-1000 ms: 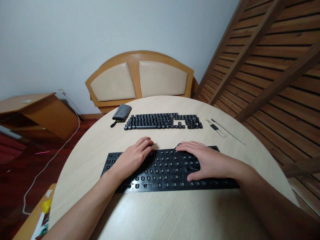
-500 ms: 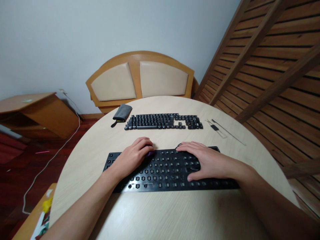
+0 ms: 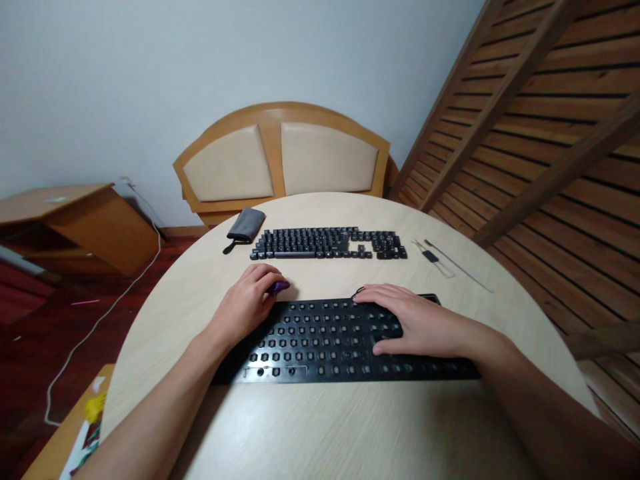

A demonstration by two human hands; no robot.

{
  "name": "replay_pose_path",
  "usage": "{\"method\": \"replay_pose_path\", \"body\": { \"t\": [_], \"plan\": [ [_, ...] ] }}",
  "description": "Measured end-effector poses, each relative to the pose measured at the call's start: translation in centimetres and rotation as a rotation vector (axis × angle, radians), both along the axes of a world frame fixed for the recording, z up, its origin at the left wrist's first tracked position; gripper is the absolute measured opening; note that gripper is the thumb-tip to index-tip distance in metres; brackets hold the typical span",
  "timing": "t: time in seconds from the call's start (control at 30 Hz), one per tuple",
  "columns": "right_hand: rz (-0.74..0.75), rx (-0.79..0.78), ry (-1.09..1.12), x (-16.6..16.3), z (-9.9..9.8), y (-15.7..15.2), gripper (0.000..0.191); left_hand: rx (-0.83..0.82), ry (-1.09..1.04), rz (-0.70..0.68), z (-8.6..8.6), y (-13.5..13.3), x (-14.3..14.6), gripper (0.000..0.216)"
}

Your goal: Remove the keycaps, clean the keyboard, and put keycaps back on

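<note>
A black keyboard with its keycaps removed (image 3: pixel 315 343) lies across the near part of the table, bare switch positions showing. My left hand (image 3: pixel 250 300) is closed around a bunched purple cloth (image 3: pixel 279 287), over the keyboard's far left edge. Most of that cloth is hidden by the fingers. My right hand (image 3: pixel 405 317) rests flat on the keyboard's right part, its fingers stretched to the far edge and the thumb apart on the surface.
Loose black keycaps (image 3: pixel 310 241) are laid out in keyboard order beyond the keyboard. A grey pouch (image 3: pixel 247 225) lies to their left; a wire keycap puller (image 3: pixel 431 256) and a thin rod-like brush (image 3: pixel 460 267) lie right. A wooden louvred screen (image 3: pixel 560 133) stands beside the round table (image 3: pixel 320 427).
My left hand has moved left along the keyboard's far side with the purple cloth, which shows more now. My right hand has stayed in place on the keyboard.
</note>
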State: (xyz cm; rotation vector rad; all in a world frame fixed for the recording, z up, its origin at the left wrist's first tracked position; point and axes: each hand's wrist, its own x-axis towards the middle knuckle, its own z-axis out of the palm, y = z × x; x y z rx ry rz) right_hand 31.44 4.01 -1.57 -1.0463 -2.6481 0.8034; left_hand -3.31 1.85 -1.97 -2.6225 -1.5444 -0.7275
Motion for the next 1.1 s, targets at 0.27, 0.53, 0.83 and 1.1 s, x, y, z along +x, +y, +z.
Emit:
{"method": "replay_pose_path", "body": {
  "t": [0.27,0.53,0.83,1.1],
  "plan": [
    [0.009,0.012,-0.012,0.3,-0.1,0.1,0.078,-0.046,-0.069,0.077,1.0,0.3,-1.8,0.019],
    [-0.002,0.015,-0.001,0.6,-0.2,0.3,0.075,-0.137,-0.051,-0.085,1.5,0.2,-1.6,0.024],
    [-0.013,0.01,-0.019,0.7,0.0,0.2,0.074,-0.195,-0.025,-0.214,1.7,-0.2,-1.0,0.027],
    [-0.027,0.012,-0.025,0.7,0.3,0.3,0.073,-0.189,0.053,-0.184,1.5,0.1,-1.4,0.025]
  ]
}}
